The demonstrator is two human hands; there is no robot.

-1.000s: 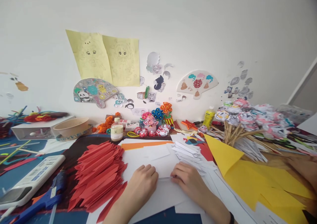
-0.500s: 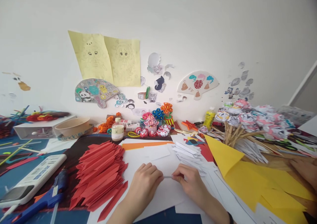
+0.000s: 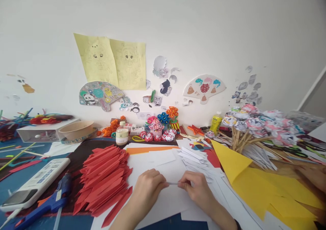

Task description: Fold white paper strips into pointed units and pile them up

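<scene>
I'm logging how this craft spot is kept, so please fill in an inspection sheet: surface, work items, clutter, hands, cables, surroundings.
Surface: blue tabletop, largely covered with paper and craft items.
Work items: thin pale strip over white sheets; folded white pieces beyond; red folded pieces at left.
Clutter: blue glue gun and long white block at left; pale-capped bottle behind; yellow paper at right.
Hands: left hand and right hand each pinch one end of the strip.
Cables: pale cord by the block's near end; its far end is out of view.
Surroundings: white wall with yellow drawings; part of another person's hand at the right edge.
</scene>
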